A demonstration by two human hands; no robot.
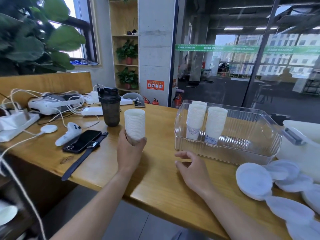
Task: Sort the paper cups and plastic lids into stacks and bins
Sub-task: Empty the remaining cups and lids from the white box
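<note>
- A stack of paper cups (pixel 134 124) stands upright in the left hand (pixel 129 149), whose fingers and thumb curl round the stack's bottom end; the stack is held above the wooden table (pixel 161 184), left of the clear bin (pixel 226 134).
- The clear bin sits on the table with three more cup stacks upright in its left end: a front-left stack (pixel 194 121), a front-right stack (pixel 215 124) and a rear stack (pixel 199 103) mostly hidden behind the front-left one. The rest of the bin is bare.
- The right hand (pixel 192 168) hovers just in front of the bin's near-left corner, fingers loosely curled, holding nothing.
- Plastic lids (pixel 277 184) lie loosely overlapped on the table, in front of and to the right of the bin.
- A white container (pixel 304 135) with a grey latch stands just right of the bin.
- Between the held stack and the bin the tabletop lies open.
- Left of the bin, beyond the held stack: a dark shaker bottle (pixel 110 108), a black phone (pixel 83 141), a watch (pixel 86 153) on a dark strap, a white controller (pixel 69 133), and white chargers and cables (pixel 52 104) near the table's far-left edge.
</note>
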